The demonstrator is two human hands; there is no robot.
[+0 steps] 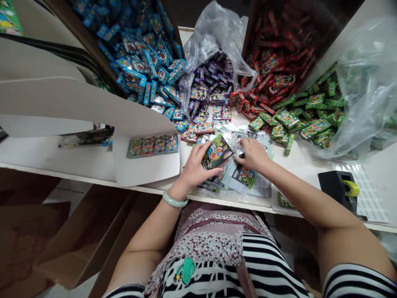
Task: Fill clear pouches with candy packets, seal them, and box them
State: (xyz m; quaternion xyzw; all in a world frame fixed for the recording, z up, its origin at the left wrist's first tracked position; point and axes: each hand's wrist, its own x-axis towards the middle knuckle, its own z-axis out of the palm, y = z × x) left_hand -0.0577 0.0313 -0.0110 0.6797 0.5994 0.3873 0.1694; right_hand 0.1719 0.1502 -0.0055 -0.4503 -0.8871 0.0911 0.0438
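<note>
In the head view my left hand point(196, 166), with a pale bangle on the wrist, grips a small dark packet with a green edge point(218, 151). Its thumb lies along the lower side of the packet. Just to the right, my right hand point(252, 154) has its fingers bent together at the packet's clear plastic end point(237, 145); what they pinch is partly hidden. Beneath both hands lie flat clear plastic sleeves point(263, 188) and another dark printed packet point(244, 176). Small red boxes point(198, 130) lie right behind my left hand.
Behind are heaps of small blue boxes point(151, 66), purple boxes point(214, 78), red boxes point(273, 78) and green boxes point(316, 107). A row of boxes in a sleeve point(153, 145) lies on white card point(145, 169) at left. A tape dispenser point(336, 190) stands at right.
</note>
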